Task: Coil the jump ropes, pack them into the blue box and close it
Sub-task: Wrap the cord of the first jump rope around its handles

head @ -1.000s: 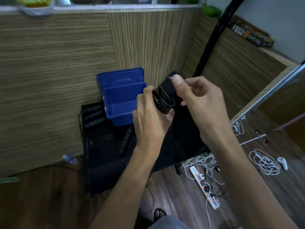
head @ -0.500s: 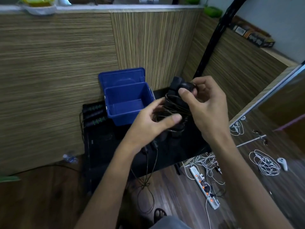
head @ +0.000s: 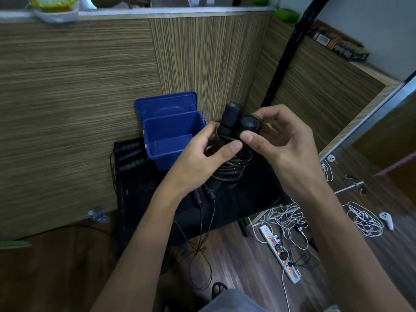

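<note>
Jump rope (head: 229, 161): 2 black handles upright, side by side, cord wound around them, held in the air just right of and in front of the blue box (head: 171, 140), whose lid stands open. Left hand (head: 198, 158) grips the coiled middle, thumb across the turns; right hand (head: 276, 140) pinches the cord at the handle tops. Loose tail hangs from the handles' lower ends to the floor; the left hand is nearer the box.

black coiled jump rope (head: 229, 158) — blue box (head: 171, 134) open
</note>
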